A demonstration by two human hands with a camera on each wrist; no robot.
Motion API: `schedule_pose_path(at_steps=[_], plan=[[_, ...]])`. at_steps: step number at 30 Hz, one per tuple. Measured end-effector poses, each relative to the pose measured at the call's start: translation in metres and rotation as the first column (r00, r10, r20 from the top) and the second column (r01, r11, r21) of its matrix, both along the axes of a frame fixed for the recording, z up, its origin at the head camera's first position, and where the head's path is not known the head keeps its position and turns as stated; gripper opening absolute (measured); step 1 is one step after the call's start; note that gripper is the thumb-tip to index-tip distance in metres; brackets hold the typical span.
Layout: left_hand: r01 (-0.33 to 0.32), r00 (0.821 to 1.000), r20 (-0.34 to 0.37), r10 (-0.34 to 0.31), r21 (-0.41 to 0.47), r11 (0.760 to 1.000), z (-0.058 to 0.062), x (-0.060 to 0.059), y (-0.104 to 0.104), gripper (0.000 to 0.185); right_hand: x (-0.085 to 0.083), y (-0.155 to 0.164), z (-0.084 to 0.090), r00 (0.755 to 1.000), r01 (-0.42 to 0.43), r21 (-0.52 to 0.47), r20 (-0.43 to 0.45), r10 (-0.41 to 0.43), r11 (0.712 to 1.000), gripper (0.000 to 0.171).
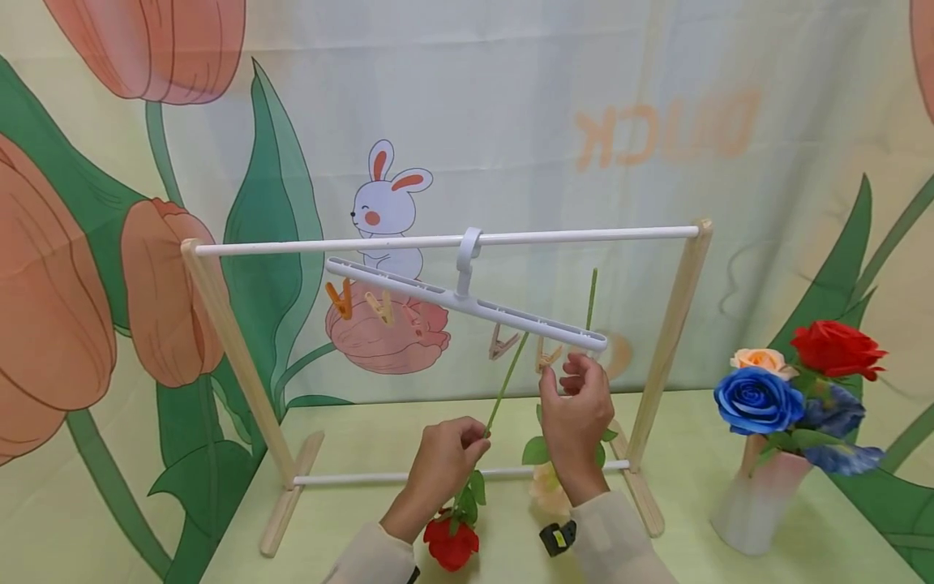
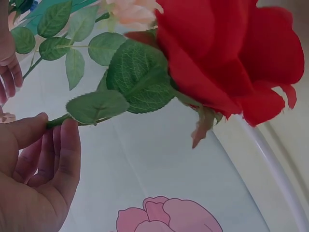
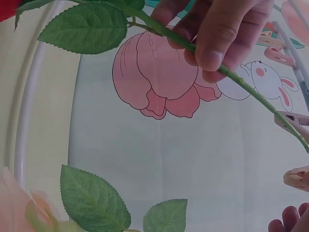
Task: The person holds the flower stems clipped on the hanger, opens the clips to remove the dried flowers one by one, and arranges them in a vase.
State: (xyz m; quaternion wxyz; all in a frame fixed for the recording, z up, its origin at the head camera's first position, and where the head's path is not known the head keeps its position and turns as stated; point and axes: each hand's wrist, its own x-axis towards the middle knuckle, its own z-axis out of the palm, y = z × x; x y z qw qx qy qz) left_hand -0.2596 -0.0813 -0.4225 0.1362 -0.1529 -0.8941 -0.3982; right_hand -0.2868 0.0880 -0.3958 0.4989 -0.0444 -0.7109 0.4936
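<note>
1. At about 9 o'clock in my head view I see the wooden rack [image 1: 219,324], its white top rod [image 1: 438,241] running to 3 o'clock, with a white hanger [image 1: 467,304] hooked on it and tilted down to the right.
2. Under the hanger's left end hang an orange clip [image 1: 340,299] and a yellow clip [image 1: 379,307].
3. At 6 o'clock the left hand [image 1: 441,458] pinches the green stem of the red rose [image 1: 451,542] between thumb and fingers; the flower hangs head down below the hand, and the stem rises toward 12 o'clock, up to a beige clip [image 1: 502,341].
4. Just right of it, the right hand [image 1: 576,405] is raised to a second beige clip [image 1: 547,357] near the hanger's right end, its fingers curled at the clip; I cannot tell if they press it.
5. Below this hand hangs a pale peach rose [image 1: 547,491], partly hidden by the wrist.
6. At 3 o'clock a pale vase [image 1: 759,503] stands on the table [image 1: 839,535], holding blue, red and peach roses.
</note>
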Motion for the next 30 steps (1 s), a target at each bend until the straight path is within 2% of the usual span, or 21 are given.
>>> schedule_pose_path(at_steps=[5, 8, 11, 17, 21, 26, 28, 30], plan=[[0.004, 1.000, -0.004, -0.004, 0.000, 1.000, -0.004, 0.003, -0.006, 0.004, 0.003, 0.002, -0.002, 1.000, 0.005, 0.007, -0.031, -0.004, 1.000, 0.030], [0.002, 0.999, -0.036, -0.003, -0.028, 1.000, -0.006, 0.005, -0.010, 0.004, 0.005, 0.004, -0.002, 0.999, 0.003, 0.013, -0.047, -0.002, 1.000, 0.029], [-0.012, 0.995, -0.102, 0.004, -0.074, 0.997, -0.006, 0.007, -0.014, 0.004, 0.009, 0.007, -0.001, 0.997, -0.008, 0.018, -0.074, 0.009, 1.000, 0.028], [-0.078, 0.968, -0.250, 0.036, -0.158, 0.984, 0.002, 0.014, -0.019, 0.007, 0.020, 0.014, -0.001, 0.994, -0.027, 0.092, -0.102, 0.037, 0.995, 0.026], [-0.160, 0.940, -0.332, 0.083, -0.213, 0.964, 0.007, 0.017, -0.019, 0.009, 0.029, 0.016, -0.004, 0.991, -0.017, 0.174, -0.131, 0.040, 0.985, 0.026], [-0.235, 0.901, -0.422, 0.103, -0.275, 0.932, 0.012, 0.021, -0.017, 0.012, 0.036, 0.014, -0.008, 0.973, -0.029, 0.295, -0.209, 0.094, 0.955, 0.021], [-0.251, 0.889, -0.447, 0.099, -0.294, 0.922, 0.016, 0.024, -0.015, 0.013, 0.038, 0.011, -0.009, 0.960, -0.033, 0.380, -0.244, 0.135, 0.924, 0.019], [-0.273, 0.875, -0.475, 0.097, -0.316, 0.909, 0.020, 0.026, -0.013, 0.014, 0.038, 0.008, -0.009, 0.947, -0.016, 0.479, -0.274, 0.167, 0.878, 0.019]])
